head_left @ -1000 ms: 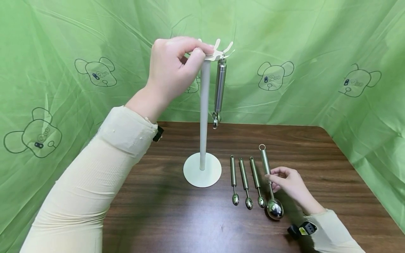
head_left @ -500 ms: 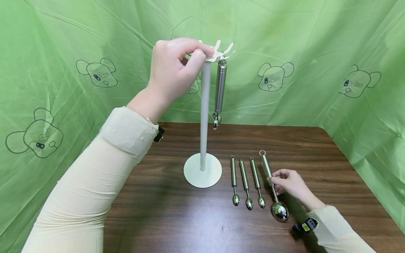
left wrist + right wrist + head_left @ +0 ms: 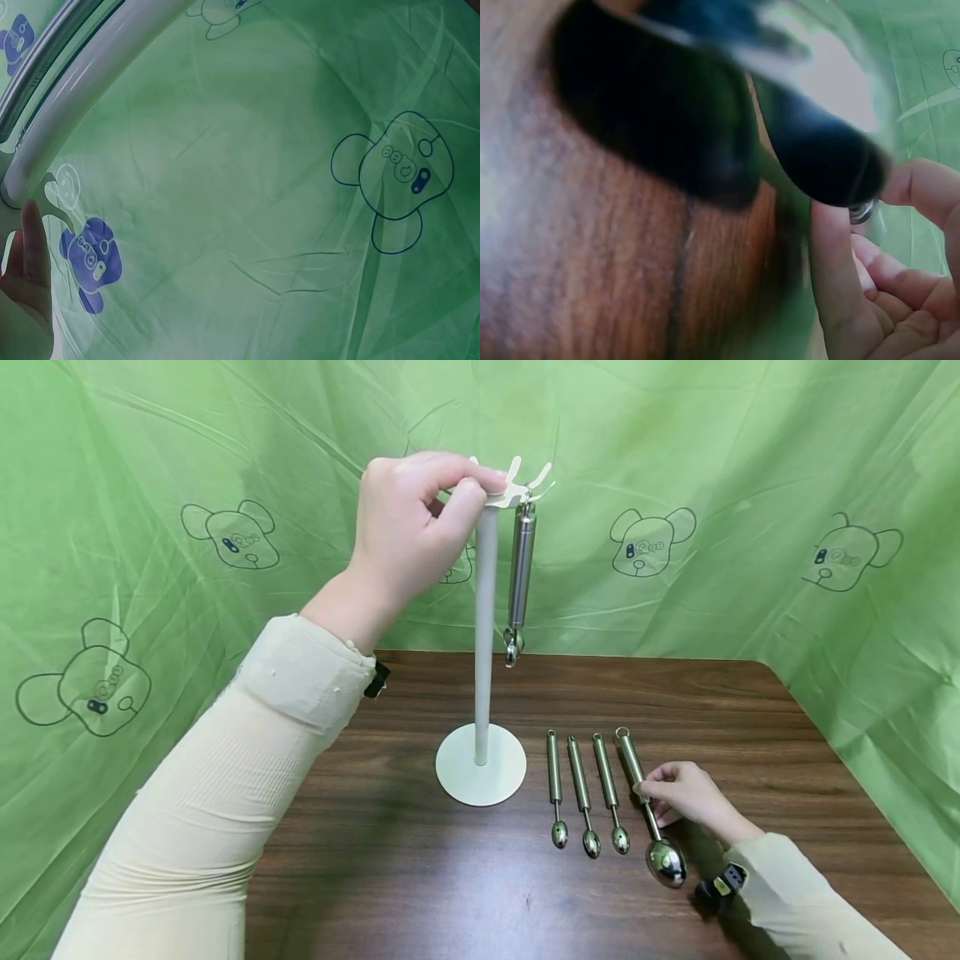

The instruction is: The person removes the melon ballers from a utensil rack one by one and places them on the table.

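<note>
Right hand [image 3: 686,793] pinches large silver metal spoon [image 3: 665,862] toward brown wooden desk's [image 3: 738,714] right edge; left hand [image 3: 416,514] pinches white hook-topped stand [image 3: 484,635].

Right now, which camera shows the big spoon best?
The head view: the big spoon shows there almost completely, from end to end. The right wrist view has it close, but blurry and only in part. The left wrist view doesn't show it.

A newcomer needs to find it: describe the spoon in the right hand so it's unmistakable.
On the brown table, right of the white stand, lie three small metal scoops. The spoon is next to them, at the right end of the row, pinched by the right hand. Its bowl is far bigger than theirs.
</note>
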Action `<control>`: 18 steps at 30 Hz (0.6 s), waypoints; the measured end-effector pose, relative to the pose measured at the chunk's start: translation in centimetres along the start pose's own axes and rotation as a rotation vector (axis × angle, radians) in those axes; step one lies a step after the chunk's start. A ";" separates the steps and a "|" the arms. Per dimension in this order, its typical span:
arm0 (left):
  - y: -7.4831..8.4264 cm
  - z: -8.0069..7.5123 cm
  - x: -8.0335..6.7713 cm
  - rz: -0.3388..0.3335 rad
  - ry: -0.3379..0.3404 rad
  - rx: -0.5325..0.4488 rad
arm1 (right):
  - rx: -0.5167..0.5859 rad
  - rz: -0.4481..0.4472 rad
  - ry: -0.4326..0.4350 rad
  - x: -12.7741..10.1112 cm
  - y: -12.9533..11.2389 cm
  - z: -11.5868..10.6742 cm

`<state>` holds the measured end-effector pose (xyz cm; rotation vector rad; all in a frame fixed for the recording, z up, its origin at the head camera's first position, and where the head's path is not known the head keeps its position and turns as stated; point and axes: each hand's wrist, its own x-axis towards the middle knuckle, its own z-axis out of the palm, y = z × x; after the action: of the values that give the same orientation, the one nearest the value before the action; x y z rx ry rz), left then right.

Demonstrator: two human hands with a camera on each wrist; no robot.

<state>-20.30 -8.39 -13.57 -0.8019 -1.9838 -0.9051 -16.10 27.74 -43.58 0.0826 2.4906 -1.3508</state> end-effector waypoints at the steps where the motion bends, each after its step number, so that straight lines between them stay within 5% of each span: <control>1: 0.0 0.0 0.0 0.002 0.001 0.002 | -0.010 0.004 0.001 0.0 0.0 0.1; 18: -0.4 0.1 -0.1 0.084 0.028 0.015 | -0.041 0.043 -0.034 0.3 -0.4 0.3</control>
<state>-20.61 -8.53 -13.80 -0.8534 -1.9160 -0.8464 -16.41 27.26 -43.44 0.1029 2.4733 -1.2728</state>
